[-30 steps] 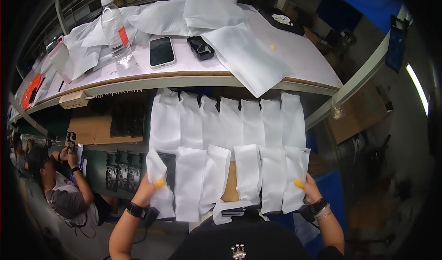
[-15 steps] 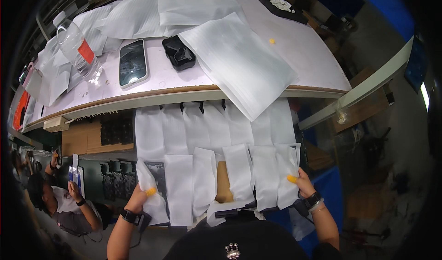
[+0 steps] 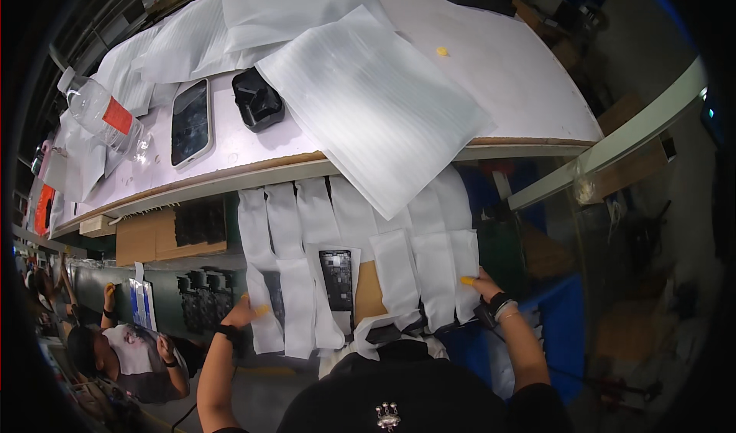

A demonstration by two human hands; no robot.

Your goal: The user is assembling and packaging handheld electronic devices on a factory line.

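Two rows of white foam sleeves [image 3: 295, 299] lie before me, over brown cardboard [image 3: 371, 289]. Between foam flaps near the middle, a dark flat part [image 3: 338, 278] with a circuit-like face is exposed. A second dark part [image 3: 274, 293] peeks out at the left end. My left hand [image 3: 244, 312] is closed at the left outer foam sleeve, a yellow cot on its thumb. At the right outer foam sleeve [image 3: 465, 280], my right hand [image 3: 484, 286] is closed too, also with a yellow cot. Their fingertips are partly hidden behind the foam.
Above stands a pale bench [image 3: 529, 88] with a large foam sheet [image 3: 376, 111], a phone [image 3: 191, 123], a black plastic tray [image 3: 256, 100] and a clear bottle [image 3: 103, 111]. Black moulded parts [image 3: 205, 299] lie left, near a co-worker [image 3: 142, 356]. A metal bar [image 3: 613, 153] slants at right.
The view has turned and shifted somewhat. A middle foam flap now stands aside, baring the dark circuit-like part. Both hands stay at the outer ends of the front row.
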